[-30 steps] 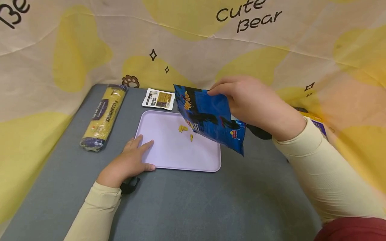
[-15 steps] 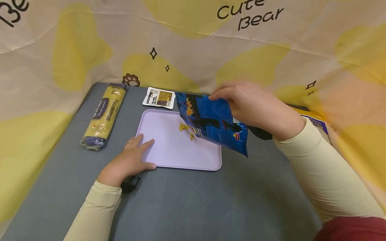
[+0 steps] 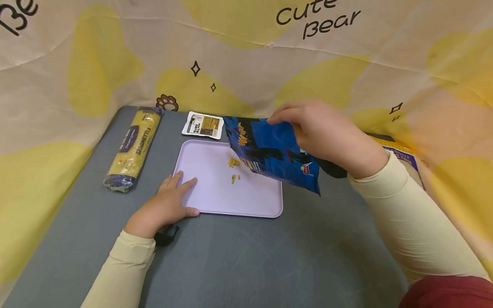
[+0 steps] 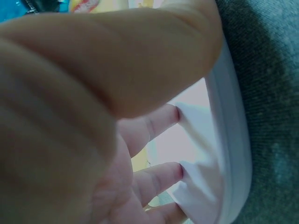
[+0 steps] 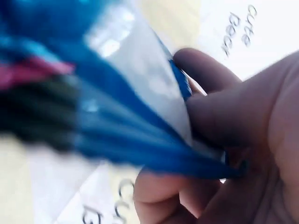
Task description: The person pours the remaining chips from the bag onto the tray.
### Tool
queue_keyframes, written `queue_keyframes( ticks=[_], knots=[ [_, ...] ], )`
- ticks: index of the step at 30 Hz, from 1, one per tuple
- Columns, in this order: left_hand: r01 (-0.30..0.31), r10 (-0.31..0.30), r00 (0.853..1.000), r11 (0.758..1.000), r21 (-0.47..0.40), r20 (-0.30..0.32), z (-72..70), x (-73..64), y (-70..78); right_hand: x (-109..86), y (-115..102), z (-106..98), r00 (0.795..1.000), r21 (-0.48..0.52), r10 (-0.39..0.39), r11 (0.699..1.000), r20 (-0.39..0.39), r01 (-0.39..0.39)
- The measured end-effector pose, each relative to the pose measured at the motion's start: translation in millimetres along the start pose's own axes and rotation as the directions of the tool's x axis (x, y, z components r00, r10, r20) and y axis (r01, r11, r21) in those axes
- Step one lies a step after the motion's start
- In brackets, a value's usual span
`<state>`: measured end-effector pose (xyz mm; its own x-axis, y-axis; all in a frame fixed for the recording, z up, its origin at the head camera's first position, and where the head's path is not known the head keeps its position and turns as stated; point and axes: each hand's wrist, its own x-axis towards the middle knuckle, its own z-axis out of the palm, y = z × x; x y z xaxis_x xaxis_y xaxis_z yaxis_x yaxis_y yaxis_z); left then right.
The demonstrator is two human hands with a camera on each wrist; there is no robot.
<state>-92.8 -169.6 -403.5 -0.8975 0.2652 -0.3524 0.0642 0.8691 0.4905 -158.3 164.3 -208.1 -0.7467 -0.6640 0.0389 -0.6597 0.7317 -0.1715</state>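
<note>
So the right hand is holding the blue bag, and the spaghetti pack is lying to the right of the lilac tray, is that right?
Not quite: the head view shows the spaghetti pack lying to the left of the lilac tray. The right hand is indeed holding the blue bag.

Pretty plain grey table [image 3: 239, 261], with a long clear-wrapped pack of spaghetti [image 3: 132, 149] lying at a slant over on the left, yellow with dark purple ends and a purple label. A small white packet [image 3: 203, 125] with a brown-and-black print lies flat near the back edge. Way off to the right there's a yellow and purple package [image 3: 404, 156], mostly hidden, so no clue what's in it. Behind it all hangs a cream cloth [image 3: 231, 38] with big yellow blobs, "Cute Bear" lettering [image 3: 317, 19], a brown paw print [image 3: 167, 102] and little sparkle outlines [image 3: 195, 68].
</note>
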Motion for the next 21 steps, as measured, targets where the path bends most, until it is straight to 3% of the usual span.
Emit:
queue_keyframes(
  ticks=[21],
  knots=[
    [-0.003, 0.003, 1.000, 1.000, -0.002, -0.009, 1.6, 1.5, -1.7, -2.4, 2.2, 2.3, 1.000, 0.009, 0.015, 1.000, -0.024, -0.015]
  ],
)
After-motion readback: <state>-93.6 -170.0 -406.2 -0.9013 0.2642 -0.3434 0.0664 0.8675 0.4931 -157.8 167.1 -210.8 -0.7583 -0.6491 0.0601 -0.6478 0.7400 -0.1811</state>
